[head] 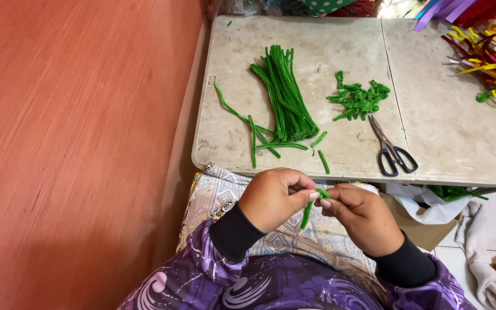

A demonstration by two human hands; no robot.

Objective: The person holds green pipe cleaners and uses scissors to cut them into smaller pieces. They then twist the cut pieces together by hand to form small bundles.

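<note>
Left hand (274,198): fingers pinched the upper end of a short green pipe cleaner (311,208) | right hand (363,218): fingers pinched the same piece, held over the lap below the worktop (449,132) | worktop: bundle of long green pipe cleaners (285,95), pile of bent green pieces (358,99), black-handled scissors (391,149) | cardboard box (423,232) beneath: white bag (429,206) holding green pieces.

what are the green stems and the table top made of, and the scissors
Green stems: fuzzy pipe cleaners, likely wire-cored since they hold bends. Table top: looks like matte, speckled beige plastic with a centre seam. Scissors: grey metal blades, glossy black plastic handles.
</note>
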